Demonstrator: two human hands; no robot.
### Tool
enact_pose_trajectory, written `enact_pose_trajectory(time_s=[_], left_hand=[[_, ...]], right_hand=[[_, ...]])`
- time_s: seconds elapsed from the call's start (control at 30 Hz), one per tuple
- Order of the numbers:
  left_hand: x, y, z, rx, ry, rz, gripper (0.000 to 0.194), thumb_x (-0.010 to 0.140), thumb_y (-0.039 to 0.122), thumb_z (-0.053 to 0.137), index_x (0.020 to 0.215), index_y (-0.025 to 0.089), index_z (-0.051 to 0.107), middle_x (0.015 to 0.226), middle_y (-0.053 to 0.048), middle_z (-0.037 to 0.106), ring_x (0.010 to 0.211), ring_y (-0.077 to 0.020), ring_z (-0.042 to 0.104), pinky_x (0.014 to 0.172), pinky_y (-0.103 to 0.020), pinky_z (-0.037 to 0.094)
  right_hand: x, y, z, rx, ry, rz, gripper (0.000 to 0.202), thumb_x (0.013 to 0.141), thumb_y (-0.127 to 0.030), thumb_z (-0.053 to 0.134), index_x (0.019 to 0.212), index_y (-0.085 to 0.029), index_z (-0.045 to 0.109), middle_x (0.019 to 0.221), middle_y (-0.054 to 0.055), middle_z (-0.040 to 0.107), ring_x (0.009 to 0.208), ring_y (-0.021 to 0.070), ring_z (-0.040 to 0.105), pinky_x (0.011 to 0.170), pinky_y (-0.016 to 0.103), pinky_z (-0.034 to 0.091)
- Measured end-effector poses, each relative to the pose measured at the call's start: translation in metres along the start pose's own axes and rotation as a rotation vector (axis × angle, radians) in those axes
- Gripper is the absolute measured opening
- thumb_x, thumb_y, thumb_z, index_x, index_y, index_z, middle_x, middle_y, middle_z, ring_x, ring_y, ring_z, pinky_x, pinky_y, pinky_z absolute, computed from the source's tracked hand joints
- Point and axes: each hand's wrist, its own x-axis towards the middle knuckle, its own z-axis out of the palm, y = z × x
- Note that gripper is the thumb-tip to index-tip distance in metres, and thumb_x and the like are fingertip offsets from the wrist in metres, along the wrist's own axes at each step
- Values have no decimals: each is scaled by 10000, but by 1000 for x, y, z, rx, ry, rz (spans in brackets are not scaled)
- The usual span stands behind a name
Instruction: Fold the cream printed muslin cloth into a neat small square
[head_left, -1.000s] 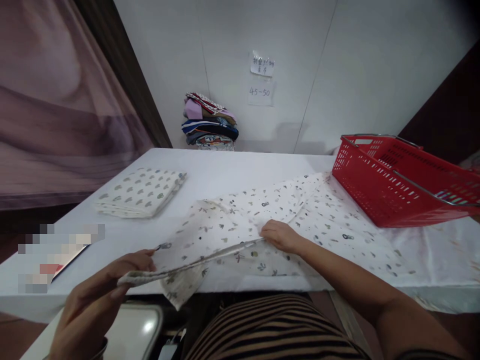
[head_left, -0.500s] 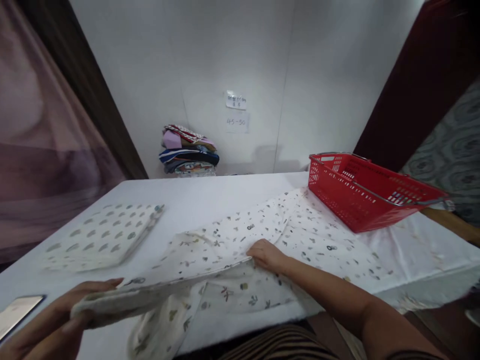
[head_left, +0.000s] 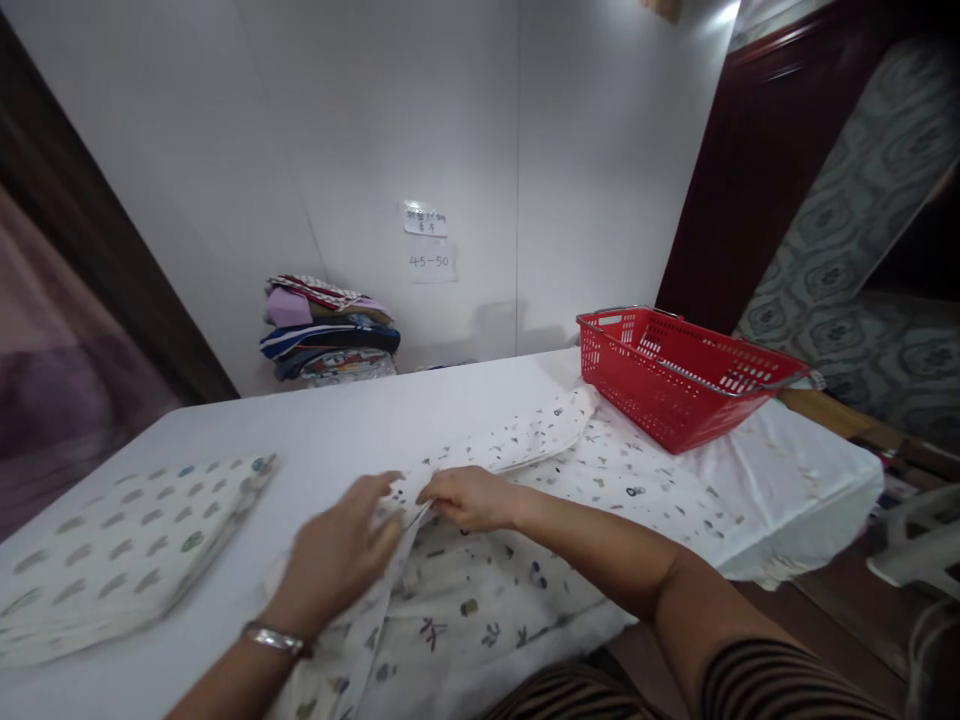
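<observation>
A thin white cloth (head_left: 480, 600) printed with small plant-like motifs is spread across the table in front of me, its layers partly overlapping. My right hand (head_left: 469, 497) pinches the cloth's edge near the middle, lifting a narrow fold. Just left of it is my left hand (head_left: 337, 550), slightly blurred, with thumb and fingers apart over the cloth's edge and nothing visible between them. A silver bracelet circles the left wrist. To the left lies a folded white cloth (head_left: 127, 550) with grey heart-like shapes, apart from both hands.
A red plastic basket (head_left: 675, 400) stands at the right on the white-covered table (head_left: 315, 430), close to the cloth's far end. A stack of folded textiles (head_left: 330, 330) is by the wall behind. Paper notes (head_left: 431, 262) hang on that wall.
My left hand has let go of the cloth's left end and moved right, near my right hand. The right hand keeps its pinch. The view has turned to the right.
</observation>
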Motion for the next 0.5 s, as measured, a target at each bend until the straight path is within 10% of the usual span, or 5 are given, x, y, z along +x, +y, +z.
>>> enact_pose_trajectory(time_s=[0.2, 0.5], left_hand=[[-2, 24, 48, 48, -131, -1, 415, 851, 391, 357, 1203, 231, 507, 1003, -62, 674, 807, -220, 642, 635, -310, 446], [16, 6, -5, 104, 12, -180, 330, 804, 417, 395, 985, 273, 630, 784, -4, 700, 694, -215, 635, 576, -284, 425]], right_hand=[[-5, -1, 10, -2, 9, 73, 204, 828, -136, 479, 1008, -213, 539, 1043, 26, 643, 934, 150, 577, 770, 247, 438], [-30, 58, 30, -256, 192, 177, 392, 763, -118, 506, 1148, -190, 499, 1082, 82, 618, 992, 219, 537, 845, 350, 381]])
